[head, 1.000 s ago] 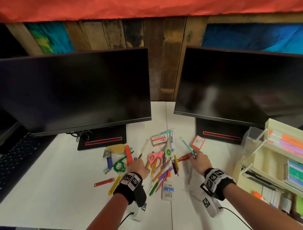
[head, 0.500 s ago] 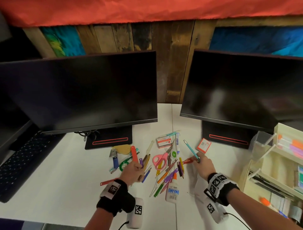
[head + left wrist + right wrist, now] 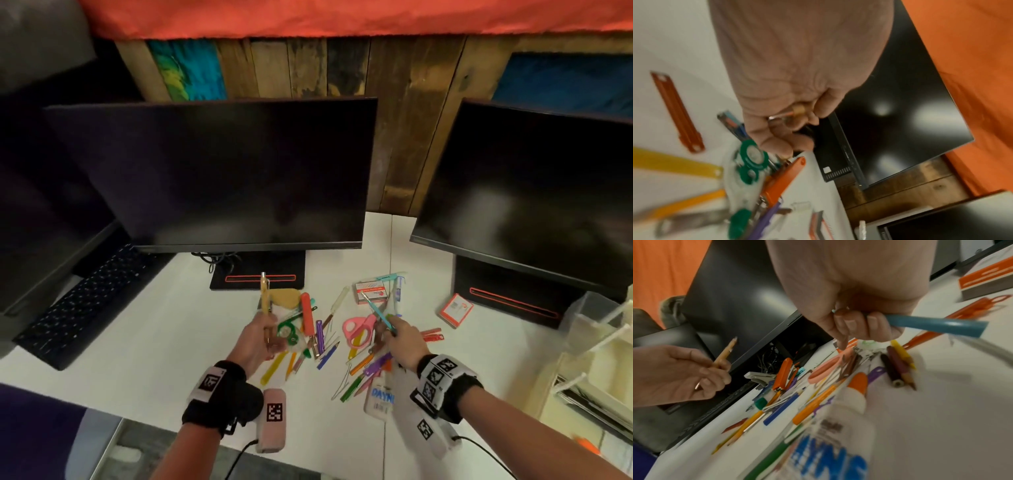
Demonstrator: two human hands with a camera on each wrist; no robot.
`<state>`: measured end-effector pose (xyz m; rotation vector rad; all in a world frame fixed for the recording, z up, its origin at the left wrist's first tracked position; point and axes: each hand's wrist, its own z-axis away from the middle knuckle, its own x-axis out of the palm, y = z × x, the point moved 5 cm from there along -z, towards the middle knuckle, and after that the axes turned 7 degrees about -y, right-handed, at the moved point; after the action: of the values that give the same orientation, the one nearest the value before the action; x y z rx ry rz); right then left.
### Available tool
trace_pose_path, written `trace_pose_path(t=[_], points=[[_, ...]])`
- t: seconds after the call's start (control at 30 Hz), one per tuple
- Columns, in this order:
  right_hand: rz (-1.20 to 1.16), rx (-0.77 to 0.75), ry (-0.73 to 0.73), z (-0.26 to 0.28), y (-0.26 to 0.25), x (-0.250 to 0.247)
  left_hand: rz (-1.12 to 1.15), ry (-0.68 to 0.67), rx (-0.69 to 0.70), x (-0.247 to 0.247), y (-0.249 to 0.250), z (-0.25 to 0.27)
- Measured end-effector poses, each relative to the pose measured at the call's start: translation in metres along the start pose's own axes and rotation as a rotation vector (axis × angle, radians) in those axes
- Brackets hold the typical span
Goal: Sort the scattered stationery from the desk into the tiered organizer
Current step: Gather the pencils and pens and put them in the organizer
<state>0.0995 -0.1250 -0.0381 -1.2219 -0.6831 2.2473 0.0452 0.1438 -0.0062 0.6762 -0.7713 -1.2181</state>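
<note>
Two hands clenched, left hand (image 3: 255, 337) grasping yellow pen (image 3: 264, 293), right hand (image 3: 404, 342) teal pen (image 3: 378, 313)

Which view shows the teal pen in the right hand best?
Right wrist: the teal pen fills the frame, and the right hand visibly curls its fingers round it. Head view shows it whole but small. Left wrist view doesn't show it.

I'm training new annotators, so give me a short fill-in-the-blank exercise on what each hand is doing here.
1. The left hand holds a yellow ____ upright.
2. The right hand grips a pen coloured ____.
3. The scissors on the desk have handles coloured ____.
4. The glue bottle has a cap coloured ____.

Missing words: pen; blue; pink; orange
</note>
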Motion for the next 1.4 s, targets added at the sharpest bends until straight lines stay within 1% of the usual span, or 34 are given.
trace_pose_path(t=[0.07, 0.1, 0.13, 0.2, 0.23, 0.27, 0.33, 0.43, 0.5, 0.57, 0.63, 0.7, 0.77, 0.87, 1.07, 1.17, 1.3, 1.4], points=[[0.017, -0.012, -0.024, -0.001, -0.008, 0.005, -0.017, 0.128, -0.037, -0.015, -0.004, -0.002], [0.029, -0.020, -0.039, -0.001, -0.012, 0.008, -0.066, 0.187, -0.043, -0.022, -0.005, -0.003], [0.046, -0.029, -0.053, 0.000, -0.016, 0.010, -0.183, 0.247, -0.039, -0.028, -0.005, -0.003], [0.083, -0.042, -0.077, 0.000, -0.022, 0.014, -0.579, 0.322, -0.024, -0.037, -0.006, -0.004], [0.091, -0.044, -0.084, 0.000, -0.023, 0.016, -0.741, 0.351, -0.013, -0.039, -0.007, -0.004], [0.092, -0.045, -0.090, 0.001, -0.025, 0.017, -0.843, 0.375, -0.011, -0.041, -0.011, -0.004], [0.083, -0.051, -0.099, 0.000, -0.026, 0.020, -0.936, 0.401, -0.021, -0.043, -0.020, -0.005], [0.068, -0.100, -0.102, -0.002, -0.036, 0.027, -1.002, 0.382, -0.021, -0.035, -0.027, -0.007], [0.081, -0.161, -0.114, -0.006, -0.052, 0.035, -1.020, 0.387, 0.063, -0.028, -0.024, -0.007], [0.146, -0.231, -0.184, -0.011, -0.073, 0.048, -1.073, 0.368, 0.151, -0.023, -0.019, -0.011], [0.269, -0.302, -0.278, -0.013, -0.097, 0.063, -1.130, 0.318, 0.181, -0.020, -0.015, -0.020], [0.409, -0.343, -0.329, -0.019, -0.111, 0.076, -1.147, 0.280, 0.141, -0.020, -0.013, -0.033], [0.465, -0.300, -0.331, -0.025, -0.115, 0.080, -1.149, 0.243, 0.078, -0.022, -0.015, -0.045], [0.482, -0.248, -0.297, -0.029, -0.104, 0.075, -1.180, 0.214, 0.033, -0.020, -0.017, -0.055], [0.429, -0.247, -0.251, -0.025, -0.066, 0.055, -1.223, 0.256, 0.021, -0.011, -0.008, -0.067], [0.315, -0.258, -0.201, -0.017, -0.053, 0.043, -1.222, 0.237, -0.035, -0.006, -0.006, -0.075], [0.140, -0.216, -0.117, -0.007, -0.032, 0.029, -1.264, 0.183, -0.121, 0.004, -0.004, -0.081], [0.067, -0.202, -0.067, 0.004, -0.015, 0.023, -1.303, 0.175, -0.133, 0.008, -0.007, -0.083]])
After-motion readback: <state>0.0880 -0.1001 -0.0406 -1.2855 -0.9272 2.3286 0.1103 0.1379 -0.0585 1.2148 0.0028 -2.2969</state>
